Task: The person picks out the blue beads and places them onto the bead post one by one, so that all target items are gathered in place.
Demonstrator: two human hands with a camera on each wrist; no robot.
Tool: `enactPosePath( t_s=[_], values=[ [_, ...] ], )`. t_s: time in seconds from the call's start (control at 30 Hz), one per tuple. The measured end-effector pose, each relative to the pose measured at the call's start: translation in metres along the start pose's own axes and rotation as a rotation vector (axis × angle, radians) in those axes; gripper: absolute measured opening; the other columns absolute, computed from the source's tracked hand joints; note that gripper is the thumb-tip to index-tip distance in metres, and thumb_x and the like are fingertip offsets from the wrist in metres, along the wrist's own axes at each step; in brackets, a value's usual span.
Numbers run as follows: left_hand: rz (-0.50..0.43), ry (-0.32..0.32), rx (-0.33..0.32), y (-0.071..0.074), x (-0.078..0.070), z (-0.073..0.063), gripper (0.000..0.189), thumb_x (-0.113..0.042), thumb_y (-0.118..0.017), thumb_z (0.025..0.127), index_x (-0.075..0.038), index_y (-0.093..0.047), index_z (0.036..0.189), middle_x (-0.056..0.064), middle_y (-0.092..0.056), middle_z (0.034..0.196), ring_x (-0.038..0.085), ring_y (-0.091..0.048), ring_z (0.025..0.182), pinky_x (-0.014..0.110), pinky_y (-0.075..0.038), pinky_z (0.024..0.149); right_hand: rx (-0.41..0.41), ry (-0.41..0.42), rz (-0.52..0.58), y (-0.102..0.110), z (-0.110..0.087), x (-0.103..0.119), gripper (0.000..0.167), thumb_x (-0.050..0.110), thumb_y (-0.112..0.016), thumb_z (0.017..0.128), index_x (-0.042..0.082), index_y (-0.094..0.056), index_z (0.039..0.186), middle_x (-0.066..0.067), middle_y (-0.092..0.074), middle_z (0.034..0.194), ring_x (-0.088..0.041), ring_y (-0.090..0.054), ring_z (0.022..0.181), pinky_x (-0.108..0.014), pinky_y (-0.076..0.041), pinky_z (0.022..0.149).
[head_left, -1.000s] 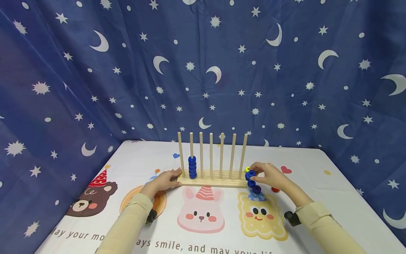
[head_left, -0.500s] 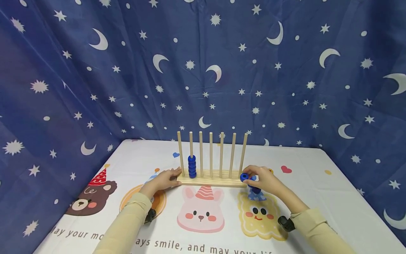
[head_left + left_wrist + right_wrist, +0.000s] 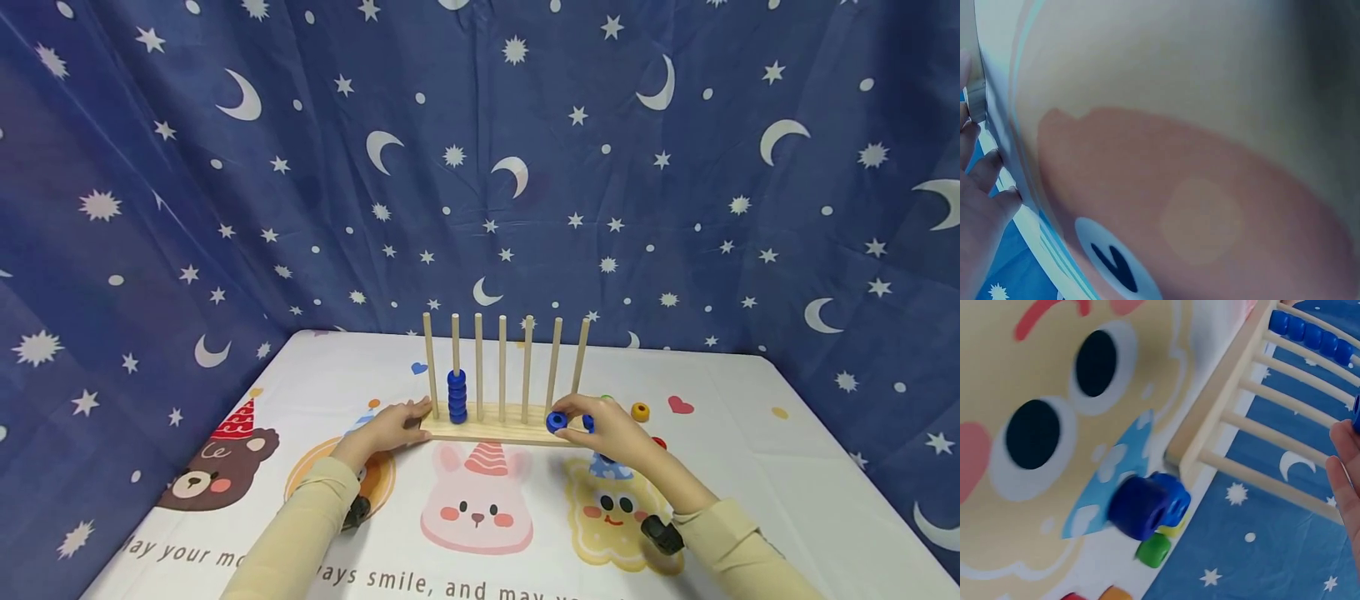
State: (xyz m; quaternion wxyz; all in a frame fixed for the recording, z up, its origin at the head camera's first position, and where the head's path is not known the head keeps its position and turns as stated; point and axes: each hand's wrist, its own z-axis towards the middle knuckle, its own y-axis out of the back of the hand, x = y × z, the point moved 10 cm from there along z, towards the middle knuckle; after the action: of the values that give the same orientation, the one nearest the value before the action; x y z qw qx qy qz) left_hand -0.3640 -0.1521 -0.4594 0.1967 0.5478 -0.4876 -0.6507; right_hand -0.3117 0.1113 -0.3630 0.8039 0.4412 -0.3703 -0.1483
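Observation:
A wooden peg rack [image 3: 487,431] stands on the table, with several upright pegs rising from its base. Several blue beads [image 3: 457,397] are stacked on the second peg from the left. My left hand [image 3: 384,433] holds the rack's left end, thumb in front and fingers behind. With thumb and fingertips, my right hand [image 3: 611,432] pinches a blue bead [image 3: 557,422] in front of the right-hand pegs. Only the edge of that bead shows in the right wrist view. Loose blue beads [image 3: 1138,506] lie by the rack's right end, partly hidden by my right hand in the head view.
Beyond my right hand lie an orange bead [image 3: 640,412], a red bead [image 3: 659,442] and a green bead [image 3: 1153,550]. The printed white tablecloth [image 3: 337,367] meets a dark blue star curtain [image 3: 420,208] at the back and sides.
My right hand has moved left from the loose beads, carrying a blue bead to the front of the right-hand pegs. My left hand stays at the rack's end.

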Motion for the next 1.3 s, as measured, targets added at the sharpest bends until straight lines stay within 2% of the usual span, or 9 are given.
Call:
enactPosePath(
  t_s=[0.23, 0.43, 0.57, 0.7, 0.87, 1.13, 1.3],
  values=[
    [-0.011, -0.008, -0.003, 0.000, -0.003, -0.001, 0.058, -0.023, -0.065, 0.089, 0.001, -0.045, 0.137, 0.016, -0.038, 0.147, 0.047, -0.030, 0.135, 0.057, -0.025, 0.112, -0.012, 0.007, 0.010, 0.001, 0.008, 0.013, 0.027, 0.016, -0.070, 0.084, 0.005, -0.065, 0.109, -0.002, -0.072, 0.097, -0.014, -0.067, 0.087, -0.037, -0.057, 0.078],
    [-0.006, -0.005, -0.007, -0.001, -0.002, 0.000, 0.058, -0.024, -0.065, 0.088, 0.000, -0.045, 0.138, 0.016, -0.037, 0.148, 0.047, -0.030, 0.135, 0.057, -0.025, 0.112, 0.004, 0.071, -0.010, -0.004, 0.016, 0.025, 0.027, 0.014, -0.070, 0.084, 0.004, -0.064, 0.109, -0.002, -0.071, 0.097, -0.014, -0.067, 0.087, -0.032, -0.056, 0.081],
    [-0.007, -0.001, -0.001, -0.004, -0.001, 0.000, 0.059, -0.024, -0.065, 0.089, 0.001, -0.044, 0.138, 0.017, -0.036, 0.148, 0.047, -0.029, 0.136, 0.056, -0.024, 0.113, 0.016, 0.118, -0.023, -0.006, 0.026, 0.035, 0.027, 0.012, -0.070, 0.084, 0.003, -0.064, 0.109, -0.005, -0.071, 0.097, -0.016, -0.068, 0.087, -0.034, -0.056, 0.080],
    [-0.004, -0.002, -0.012, -0.001, -0.002, -0.002, 0.058, -0.023, -0.065, 0.088, 0.002, -0.045, 0.137, 0.017, -0.036, 0.148, 0.047, -0.029, 0.135, 0.056, -0.025, 0.112, 0.029, 0.122, -0.030, -0.008, 0.038, 0.042, 0.028, 0.013, -0.069, 0.085, 0.002, -0.064, 0.110, -0.007, -0.071, 0.100, -0.018, -0.068, 0.090, -0.036, -0.056, 0.083],
    [-0.003, -0.024, -0.027, 0.001, -0.004, -0.002, 0.058, -0.022, -0.065, 0.088, 0.004, -0.045, 0.136, 0.019, -0.037, 0.146, 0.049, -0.031, 0.134, 0.057, -0.025, 0.112, 0.025, 0.151, -0.027, -0.007, 0.052, 0.049, 0.029, 0.014, -0.070, 0.085, 0.002, -0.065, 0.111, -0.008, -0.071, 0.102, -0.017, -0.067, 0.090, -0.032, -0.056, 0.084],
    [-0.001, -0.038, -0.022, -0.001, -0.003, 0.006, 0.058, -0.024, -0.065, 0.088, 0.002, -0.045, 0.136, 0.019, -0.037, 0.146, 0.049, -0.031, 0.134, 0.056, -0.026, 0.112, -0.040, 0.210, -0.011, 0.004, 0.066, 0.063, 0.031, 0.012, -0.072, 0.082, -0.001, -0.064, 0.110, -0.010, -0.071, 0.100, -0.019, -0.068, 0.088, -0.037, -0.056, 0.082],
    [0.007, -0.019, -0.018, 0.000, 0.001, 0.002, 0.059, -0.025, -0.066, 0.088, 0.001, -0.045, 0.137, 0.018, -0.038, 0.146, 0.048, -0.031, 0.134, 0.056, -0.026, 0.112, -0.068, 0.239, 0.001, 0.004, 0.074, 0.074, 0.033, 0.010, -0.071, 0.082, -0.001, -0.064, 0.112, -0.011, -0.071, 0.102, -0.019, -0.067, 0.090, -0.034, -0.056, 0.084]
  ],
)
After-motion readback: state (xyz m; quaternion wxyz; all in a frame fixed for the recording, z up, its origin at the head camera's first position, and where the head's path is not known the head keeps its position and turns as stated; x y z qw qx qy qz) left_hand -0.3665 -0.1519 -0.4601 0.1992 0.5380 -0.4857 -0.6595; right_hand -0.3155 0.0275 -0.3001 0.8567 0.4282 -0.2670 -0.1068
